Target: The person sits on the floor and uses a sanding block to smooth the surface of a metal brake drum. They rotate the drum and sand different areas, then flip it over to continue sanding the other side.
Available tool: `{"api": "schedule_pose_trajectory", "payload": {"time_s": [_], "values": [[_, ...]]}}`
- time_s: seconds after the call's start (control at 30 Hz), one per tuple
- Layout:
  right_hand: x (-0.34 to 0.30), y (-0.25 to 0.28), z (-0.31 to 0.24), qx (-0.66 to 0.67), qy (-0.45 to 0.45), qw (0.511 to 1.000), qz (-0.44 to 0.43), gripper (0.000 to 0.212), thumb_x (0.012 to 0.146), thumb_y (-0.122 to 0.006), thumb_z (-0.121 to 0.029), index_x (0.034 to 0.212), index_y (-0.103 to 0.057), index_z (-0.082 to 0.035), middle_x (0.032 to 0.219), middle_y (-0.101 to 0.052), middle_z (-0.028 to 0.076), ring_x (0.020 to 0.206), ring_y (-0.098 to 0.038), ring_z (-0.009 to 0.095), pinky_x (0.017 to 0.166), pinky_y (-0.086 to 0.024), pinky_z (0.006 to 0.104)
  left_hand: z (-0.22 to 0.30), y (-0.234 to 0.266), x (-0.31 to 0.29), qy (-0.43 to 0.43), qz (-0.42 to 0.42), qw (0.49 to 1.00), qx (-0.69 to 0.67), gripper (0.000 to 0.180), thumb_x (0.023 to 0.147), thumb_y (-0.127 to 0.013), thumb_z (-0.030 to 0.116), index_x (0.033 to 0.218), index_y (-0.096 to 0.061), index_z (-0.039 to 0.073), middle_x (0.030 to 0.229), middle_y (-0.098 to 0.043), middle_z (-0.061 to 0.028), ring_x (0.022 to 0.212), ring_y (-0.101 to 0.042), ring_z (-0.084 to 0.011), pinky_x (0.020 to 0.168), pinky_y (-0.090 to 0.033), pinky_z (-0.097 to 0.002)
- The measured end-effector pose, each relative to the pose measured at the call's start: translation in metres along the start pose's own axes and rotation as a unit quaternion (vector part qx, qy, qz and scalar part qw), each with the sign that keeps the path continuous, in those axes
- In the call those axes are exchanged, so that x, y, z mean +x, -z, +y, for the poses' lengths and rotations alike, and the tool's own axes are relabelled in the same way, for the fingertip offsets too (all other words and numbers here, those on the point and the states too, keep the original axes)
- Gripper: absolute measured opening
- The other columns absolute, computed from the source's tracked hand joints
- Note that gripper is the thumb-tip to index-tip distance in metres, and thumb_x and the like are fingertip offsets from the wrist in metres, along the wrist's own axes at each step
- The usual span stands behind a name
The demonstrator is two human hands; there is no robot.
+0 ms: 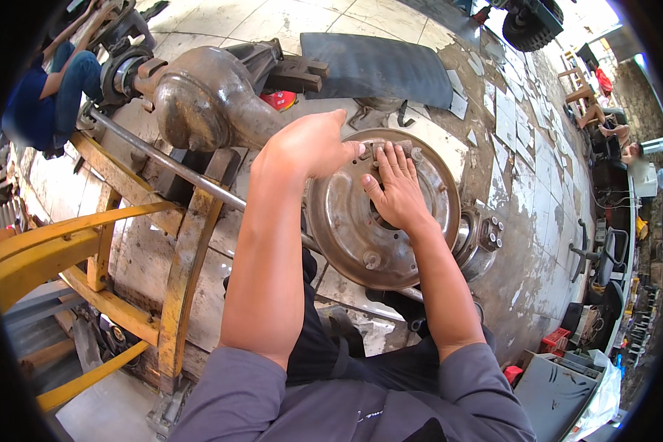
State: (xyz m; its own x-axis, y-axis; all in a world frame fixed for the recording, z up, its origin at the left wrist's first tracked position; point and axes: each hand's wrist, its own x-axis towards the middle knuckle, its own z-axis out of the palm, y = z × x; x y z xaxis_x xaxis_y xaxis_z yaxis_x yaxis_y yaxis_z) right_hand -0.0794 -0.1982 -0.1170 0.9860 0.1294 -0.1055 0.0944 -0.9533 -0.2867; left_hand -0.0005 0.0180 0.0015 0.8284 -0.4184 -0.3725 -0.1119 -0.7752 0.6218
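Metal disc (pixel 339 236) already upright beside the axle housing (pixel 202 96), work apparently unfinished: right hand (pixel 399 193) flat on its face, left hand (pixel 306 149) bent near its rim, grip indiscernible.

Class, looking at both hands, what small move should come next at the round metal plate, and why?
Perhaps bring the left hand onto the small fitting: its thumb is near it, while the right hand rests spread on the round metal plate.
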Motion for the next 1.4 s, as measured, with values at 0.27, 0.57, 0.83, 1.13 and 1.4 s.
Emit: {"api": "schedule_pose_trajectory", "payload": {"time_s": [0.27, 0.57, 0.83, 1.13, 1.4], "values": [[-0.015, 0.002, 0.0, -0.047, 0.005, 0.999, -0.007, 0.087, 0.101, -0.036, -0.064, 0.156, -0.029, 0.002, 0.165, -0.024, 0.021, 0.155, -0.016, 0.034, 0.126, -0.013, 0.0473, 0.008, 0.003, -0.003, 0.021, -0.023, 0.999, -0.007, 0.077, 0.094, -0.066, 0.041, 0.152, -0.04, -0.002, 0.151, -0.048, -0.0209, 0.139, -0.049, -0.0303, 0.115, -0.04, -0.0368], [-0.02, 0.002, 0.002, -0.043, 0.012, 0.999, -0.007, 0.082, 0.102, -0.038, -0.059, 0.155, -0.031, 0.004, 0.163, -0.027, 0.023, 0.154, -0.019, 0.035, 0.125, -0.014, 0.0479, 0.013, 0.002, -0.002, 0.006, -0.038, 0.999, 0.0, 0.077, 0.094, -0.066, 0.04, 0.152, -0.039, -0.003, 0.151, -0.048, -0.0217, 0.139, -0.049, -0.0302, 0.116, -0.038, -0.0366], [-0.027, 0.003, -0.002, -0.034, 0.012, 0.999, -0.014, 0.082, 0.103, -0.04, -0.058, 0.155, -0.029, 0.004, 0.164, -0.026, 0.023, 0.154, -0.018, 0.036, 0.125, -0.015, 0.0479, 0.004, -0.002, 0.002, 0.012, -0.04, 0.999, 0.0, 0.077, 0.095, -0.066, 0.041, 0.151, -0.039, -0.003, 0.151, -0.048, -0.0221, 0.139, -0.049, -0.0307, 0.115, -0.04, -0.0371], [-0.059, 0.016, 0.007, 0.094, 0.003, 0.994, 0.047, 0.057, 0.1, -0.056, -0.019, 0.15, -0.041, 0.003, 0.154, -0.041, 0.026, 0.148, -0.031, 0.041, 0.122, -0.027, 0.048, 0.01, 0.0, 0.0, 0.007, -0.035, 0.999, -0.014, 0.077, 0.095, -0.066, 0.041, 0.152, -0.038, -0.003, 0.154, -0.045, -0.0208, 0.142, -0.046, -0.0295, 0.117, -0.038, -0.0366], [-0.038, 0.04, -0.019, 0.153, 0.045, 0.956, 0.248, 0.043, 0.096, -0.052, 0.001, 0.139, -0.055, 0.003, 0.138, -0.058, 0.026, 0.135, -0.051, 0.039, 0.111, -0.044, 0.0436, 0.006, -0.001, 0.002, 0.006, -0.025, 1.0, -0.018, 0.078, 0.094, -0.066, 0.042, 0.152, -0.039, -0.003, 0.155, -0.044, -0.0208, 0.143, -0.045, -0.0301, 0.117, -0.037, -0.0363]]}}
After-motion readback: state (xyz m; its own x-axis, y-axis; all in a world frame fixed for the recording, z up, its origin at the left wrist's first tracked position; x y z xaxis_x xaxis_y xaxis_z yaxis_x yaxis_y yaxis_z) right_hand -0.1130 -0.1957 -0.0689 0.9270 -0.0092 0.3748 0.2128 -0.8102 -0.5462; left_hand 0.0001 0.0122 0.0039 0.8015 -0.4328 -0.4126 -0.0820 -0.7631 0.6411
